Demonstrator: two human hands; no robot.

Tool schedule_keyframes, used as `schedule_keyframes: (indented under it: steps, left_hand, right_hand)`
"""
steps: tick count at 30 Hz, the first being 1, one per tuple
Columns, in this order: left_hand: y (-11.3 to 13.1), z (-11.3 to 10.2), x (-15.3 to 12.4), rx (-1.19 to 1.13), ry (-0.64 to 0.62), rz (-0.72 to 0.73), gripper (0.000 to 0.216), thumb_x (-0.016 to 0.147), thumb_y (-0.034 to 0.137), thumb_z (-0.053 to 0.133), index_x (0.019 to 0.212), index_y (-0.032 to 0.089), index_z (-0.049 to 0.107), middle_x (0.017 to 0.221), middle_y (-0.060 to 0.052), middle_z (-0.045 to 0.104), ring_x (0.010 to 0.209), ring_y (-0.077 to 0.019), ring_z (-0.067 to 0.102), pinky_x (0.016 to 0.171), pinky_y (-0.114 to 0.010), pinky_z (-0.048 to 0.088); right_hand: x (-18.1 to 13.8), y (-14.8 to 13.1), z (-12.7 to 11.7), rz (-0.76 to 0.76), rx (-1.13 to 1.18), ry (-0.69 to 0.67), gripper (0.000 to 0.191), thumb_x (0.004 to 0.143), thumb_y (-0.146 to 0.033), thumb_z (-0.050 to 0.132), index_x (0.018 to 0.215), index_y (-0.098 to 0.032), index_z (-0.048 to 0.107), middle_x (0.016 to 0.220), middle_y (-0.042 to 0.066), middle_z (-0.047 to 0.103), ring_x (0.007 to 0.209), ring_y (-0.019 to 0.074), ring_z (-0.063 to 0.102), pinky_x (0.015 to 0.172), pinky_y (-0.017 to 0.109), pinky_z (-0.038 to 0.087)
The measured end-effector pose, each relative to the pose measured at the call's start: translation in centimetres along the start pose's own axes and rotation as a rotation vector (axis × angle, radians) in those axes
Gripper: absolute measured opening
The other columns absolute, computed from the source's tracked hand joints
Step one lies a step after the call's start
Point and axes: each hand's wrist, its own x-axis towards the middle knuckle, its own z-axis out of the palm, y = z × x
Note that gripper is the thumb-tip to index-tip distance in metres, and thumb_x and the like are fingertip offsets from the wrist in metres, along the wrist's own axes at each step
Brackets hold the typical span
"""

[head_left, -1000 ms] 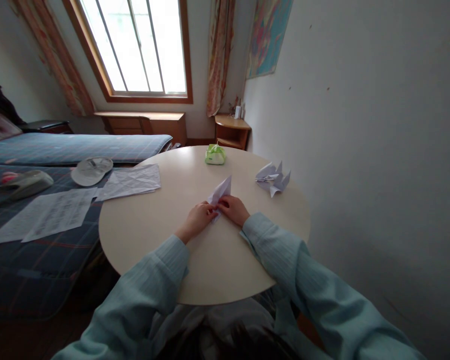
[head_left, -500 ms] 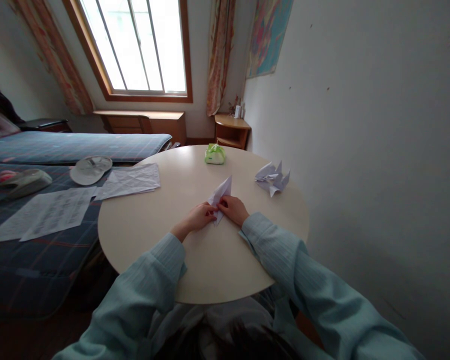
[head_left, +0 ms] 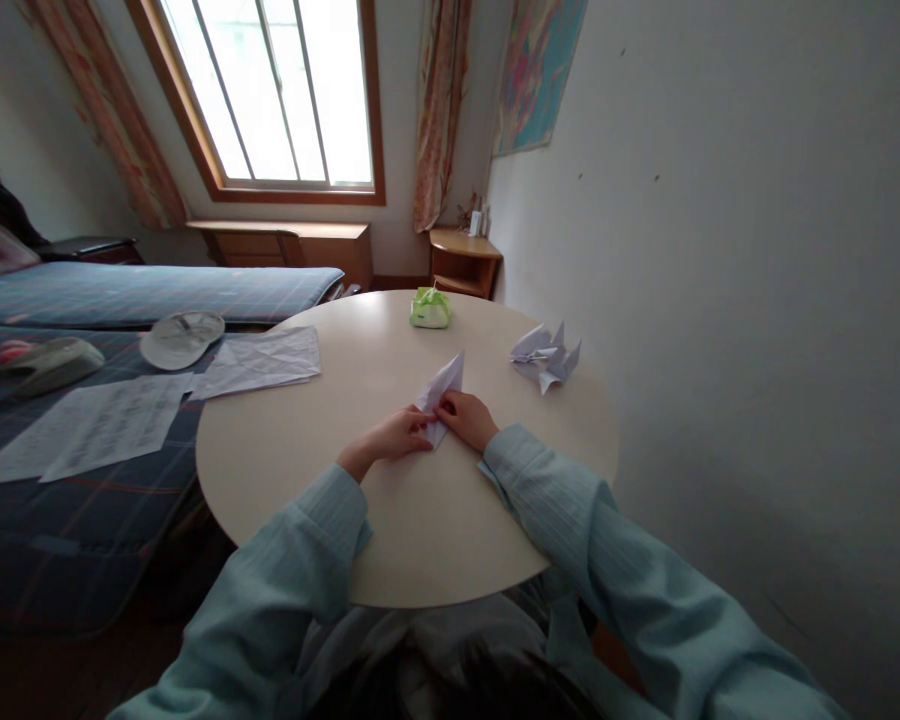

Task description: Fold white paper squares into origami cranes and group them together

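A pointed piece of folded white paper point(head_left: 442, 385) lies on the round beige table point(head_left: 307, 450), its tip aimed away from me. My left hand point(head_left: 394, 437) presses on its near end with the fingers closed together. My right hand point(head_left: 469, 418) pinches the paper's right edge. Both hands touch each other over the paper's lower part, which they hide. Light blue sleeves cover both my arms.
Folded paper figures point(head_left: 545, 355) sit at the table's right. A green packet point(head_left: 430, 309) stands at the far edge. Printed sheets point(head_left: 259, 362) overlap the table's left rim and the bed point(head_left: 82, 430), where a white cap point(head_left: 181, 338) lies. A wall runs close on the right.
My left hand has slid slightly right along the paper's near end. The paper and my right hand have hardly moved.
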Motion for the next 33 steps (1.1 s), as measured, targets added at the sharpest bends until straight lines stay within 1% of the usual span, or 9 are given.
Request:
schedule_keyframes:
  steps: [10, 14, 16, 18, 20, 22, 25, 28, 33]
  left_hand:
    - [-0.05, 0.04, 0.00, 0.045, -0.014, 0.025, 0.054, 0.057, 0.032, 0.067, 0.108, 0.018, 0.057, 0.088, -0.004, 0.051, 0.076, -0.0136, 0.050, 0.070, -0.024, 0.043]
    - [-0.09, 0.26, 0.37, 0.012, 0.035, -0.021, 0.032, 0.073, 0.037, 0.050, 0.094, 0.017, 0.063, 0.077, -0.002, 0.056, 0.065, -0.0120, 0.050, 0.062, -0.023, 0.042]
    - [-0.14, 0.21, 0.44, 0.009, 0.105, -0.058, 0.028, 0.076, 0.036, 0.046, 0.086, 0.017, 0.064, 0.071, -0.001, 0.058, 0.063, -0.0121, 0.051, 0.060, -0.023, 0.041]
    - [-0.27, 0.03, 0.38, 0.045, 0.254, -0.104, 0.025, 0.074, 0.035, 0.051, 0.085, 0.015, 0.062, 0.071, -0.002, 0.059, 0.064, -0.0128, 0.052, 0.061, -0.024, 0.041]
    - [-0.43, -0.16, 0.25, 0.088, 0.416, -0.141, 0.029, 0.068, 0.033, 0.059, 0.090, 0.014, 0.058, 0.077, -0.003, 0.059, 0.068, -0.0138, 0.053, 0.063, -0.025, 0.043]
    - [-0.53, -0.25, 0.12, 0.103, 0.509, -0.137, 0.040, 0.063, 0.030, 0.065, 0.098, 0.013, 0.054, 0.088, -0.006, 0.059, 0.076, -0.0152, 0.055, 0.069, -0.027, 0.044]
    - [-0.38, -0.16, -0.02, 0.104, 0.460, -0.073, 0.046, 0.063, 0.024, 0.065, 0.106, 0.017, 0.050, 0.104, -0.007, 0.057, 0.091, -0.0162, 0.054, 0.080, -0.028, 0.042]
    - [0.03, -0.10, -0.12, 0.150, 0.348, -0.043, 0.041, 0.067, 0.022, 0.061, 0.107, 0.019, 0.051, 0.104, -0.005, 0.059, 0.095, -0.0172, 0.053, 0.084, -0.028, 0.040]
    - [0.38, -0.41, -0.20, 0.211, 0.289, -0.066, 0.040, 0.068, 0.026, 0.060, 0.106, 0.019, 0.052, 0.105, -0.006, 0.060, 0.099, -0.0195, 0.052, 0.085, -0.029, 0.039]
  right_hand:
    - [0.03, 0.02, -0.04, -0.006, 0.015, -0.001, 0.017, 0.078, -0.030, 0.049, 0.079, -0.016, 0.059, 0.078, 0.004, 0.063, 0.069, 0.0126, 0.054, 0.058, 0.022, 0.032]
    - [0.04, 0.05, -0.05, -0.014, 0.015, -0.003, 0.017, 0.078, -0.030, 0.049, 0.079, -0.016, 0.059, 0.077, 0.004, 0.063, 0.068, 0.0126, 0.054, 0.058, 0.022, 0.032]
    - [0.04, 0.07, -0.06, -0.023, 0.014, 0.001, 0.017, 0.078, -0.030, 0.049, 0.079, -0.015, 0.059, 0.076, 0.004, 0.063, 0.068, 0.0124, 0.053, 0.058, 0.022, 0.032]
    - [0.04, 0.07, -0.07, -0.039, 0.020, -0.006, 0.017, 0.078, -0.029, 0.049, 0.077, -0.015, 0.058, 0.075, 0.004, 0.062, 0.066, 0.0119, 0.052, 0.057, 0.021, 0.031]
    - [0.05, 0.04, -0.08, -0.075, 0.038, -0.038, 0.016, 0.078, -0.028, 0.050, 0.076, -0.015, 0.058, 0.072, 0.004, 0.061, 0.063, 0.0111, 0.050, 0.056, 0.021, 0.030]
    - [0.06, -0.03, -0.11, -0.125, 0.057, -0.075, 0.014, 0.076, -0.026, 0.051, 0.074, -0.014, 0.058, 0.071, 0.003, 0.060, 0.061, 0.0103, 0.049, 0.055, 0.020, 0.030]
    - [0.03, -0.23, -0.22, -0.179, 0.076, -0.095, 0.011, 0.075, -0.023, 0.052, 0.072, -0.014, 0.057, 0.070, 0.003, 0.059, 0.060, 0.0097, 0.047, 0.054, 0.020, 0.029]
    - [-0.08, -0.46, -0.44, -0.184, 0.092, -0.076, 0.009, 0.073, -0.022, 0.053, 0.072, -0.014, 0.057, 0.069, 0.002, 0.059, 0.059, 0.0098, 0.047, 0.054, 0.020, 0.029]
    - [-0.24, -0.63, -0.72, -0.148, 0.151, 0.002, 0.015, 0.075, -0.029, 0.054, 0.080, -0.015, 0.057, 0.067, 0.001, 0.059, 0.057, 0.0095, 0.048, 0.054, 0.020, 0.030]
